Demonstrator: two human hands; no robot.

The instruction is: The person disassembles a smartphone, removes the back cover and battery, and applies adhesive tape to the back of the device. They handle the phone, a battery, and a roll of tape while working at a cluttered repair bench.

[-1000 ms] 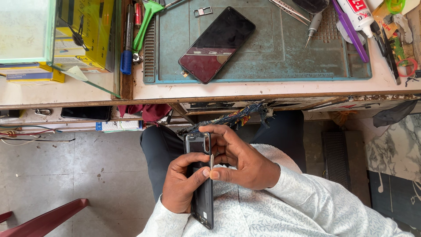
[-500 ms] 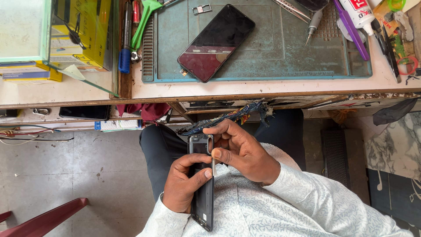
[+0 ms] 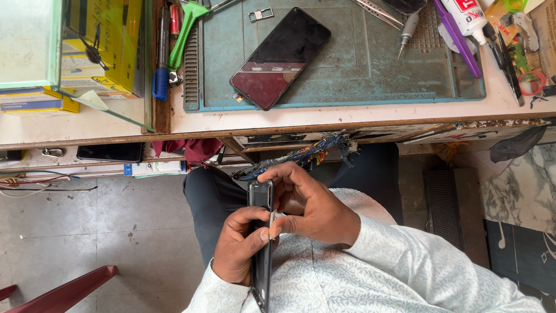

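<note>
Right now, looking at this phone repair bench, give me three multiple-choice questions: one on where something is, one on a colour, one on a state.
1. Where does the loose phone screen panel lie?
A. on the floor
B. on the teal work mat
C. on the person's lap

2. What colour is the plastic pry tool at the mat's left edge?
A. green
B. orange
C. white

3. How is the dark phone held?
A. lying flat on the bench
B. by one hand only
C. edge-on, gripped by both hands

Answers:
1. B, the panel rests face up on the mat, on the bench top.
2. A, its handle and forked head are bright green.
3. C, the left hand wraps the phone from below while the right hand pinches its side edge, above the lap.
</note>
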